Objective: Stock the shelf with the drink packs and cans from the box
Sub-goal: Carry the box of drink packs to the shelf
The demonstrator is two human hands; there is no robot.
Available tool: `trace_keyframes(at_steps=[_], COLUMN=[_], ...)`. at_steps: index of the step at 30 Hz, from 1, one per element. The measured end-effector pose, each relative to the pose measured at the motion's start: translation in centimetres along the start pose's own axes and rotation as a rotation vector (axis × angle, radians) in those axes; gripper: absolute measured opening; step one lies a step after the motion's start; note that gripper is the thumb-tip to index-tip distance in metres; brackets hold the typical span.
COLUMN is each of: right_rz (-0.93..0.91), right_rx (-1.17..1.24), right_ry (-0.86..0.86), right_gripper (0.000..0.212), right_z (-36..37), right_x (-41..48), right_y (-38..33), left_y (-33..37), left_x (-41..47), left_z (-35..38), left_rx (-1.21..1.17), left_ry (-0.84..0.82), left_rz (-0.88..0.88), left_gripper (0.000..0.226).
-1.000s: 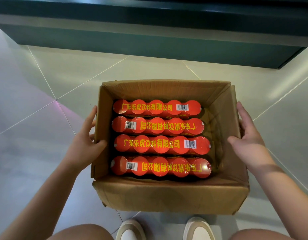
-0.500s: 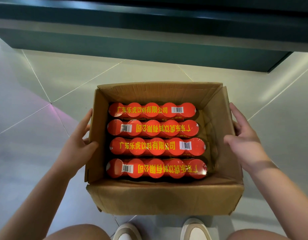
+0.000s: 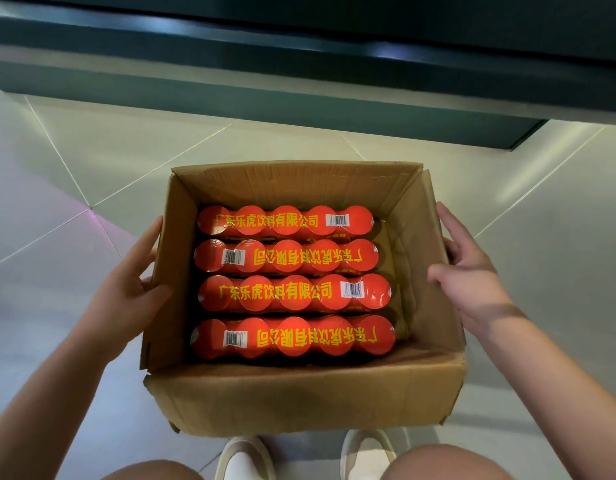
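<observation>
Down at the bottom edge of the frame sit 2 pale shoes [image 3: 245, 460], 1 either side of centre, with 2 bare knees at the corners. Just above them, filling the middle, is 1 open cardboard box [image 3: 299, 396] on the tiled floor [image 3: 74, 161]. Inside it lie 4 red shrink-wrapped drink packs [image 3: 292, 336], stacked as 4 rows from near to far; each row shows 5 round tops and 1 barcode label, with yellow print running across. A bare strip of box bottom shows to the right of the packs. The left hand [image 3: 124, 292] grips the box's left wall, thumb hooked over the rim and fingers flat on the outside. The right hand [image 3: 472, 275] clasps the right flap the same way. At the top of the frame runs 1 dark green shelf base [image 3: 299, 98]. Compared with 0.5 s ago, the box sits slightly lower and more central in the frame, and both hands hold the same spots.
</observation>
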State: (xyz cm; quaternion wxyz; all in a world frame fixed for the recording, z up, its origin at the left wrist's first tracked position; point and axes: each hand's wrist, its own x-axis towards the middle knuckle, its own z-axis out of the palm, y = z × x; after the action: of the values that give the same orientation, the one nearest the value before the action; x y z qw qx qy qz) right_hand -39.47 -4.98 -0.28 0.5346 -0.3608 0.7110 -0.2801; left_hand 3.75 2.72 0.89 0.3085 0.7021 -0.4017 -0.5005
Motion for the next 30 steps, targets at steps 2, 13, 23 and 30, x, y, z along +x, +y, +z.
trace_keyframes(at_steps=[2, 13, 23, 30], right_rz=[0.007, 0.085, 0.105, 0.054], right_rx=[0.004, -0.012, 0.135, 0.320], right_ry=[0.000, 0.010, 0.188, 0.319], right_gripper=[0.107, 0.100, 0.099, 0.102], right_z=[-0.4, -9.1, -21.7, -29.9], right_x=[-0.8, -13.1, -29.1, -39.5], right_y=[-1.2, -15.0, -28.0, -30.2], left_y=[1.4, 18.9, 40.5, 51.0], left_x=[-0.9, -8.8, -17.4, -20.8], left_z=[-0.6, -4.0, -3.7, -0.7], left_rx=[0.002, 0.136, 0.237, 0.279], left_ry=[0.003, -0.061, -0.186, -0.383], left_rz=[-0.007, 0.040, 0.093, 0.250], left_gripper=[0.099, 0.100, 0.092, 0.094])
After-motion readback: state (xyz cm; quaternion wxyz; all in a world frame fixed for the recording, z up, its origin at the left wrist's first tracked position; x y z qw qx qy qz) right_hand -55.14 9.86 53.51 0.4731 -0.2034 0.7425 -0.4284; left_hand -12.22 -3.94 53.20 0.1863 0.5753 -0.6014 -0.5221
